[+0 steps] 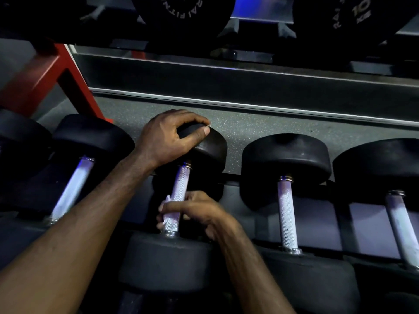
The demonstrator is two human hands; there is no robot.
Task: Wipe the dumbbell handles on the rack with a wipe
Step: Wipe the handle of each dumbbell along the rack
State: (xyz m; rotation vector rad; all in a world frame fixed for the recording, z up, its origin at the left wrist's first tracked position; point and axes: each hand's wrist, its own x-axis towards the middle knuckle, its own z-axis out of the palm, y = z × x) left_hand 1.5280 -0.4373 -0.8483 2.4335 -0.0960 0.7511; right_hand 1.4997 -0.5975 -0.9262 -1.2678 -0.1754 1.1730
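Left hand (169, 138) cups the far head of the middle dumbbell (199, 150), fingers curled over it. Its handle (179, 191) runs away from the viewer. Nearer, right hand (199, 211) wraps the handle's near end, wipe (166, 200) clamped beneath; unwiped length lies beyond the fingers.

Looks like a gym — rows of black dumbbells (285, 193) on a rack (68, 71), weight plates (183, 12) above, speckled rubber floor (260, 128).
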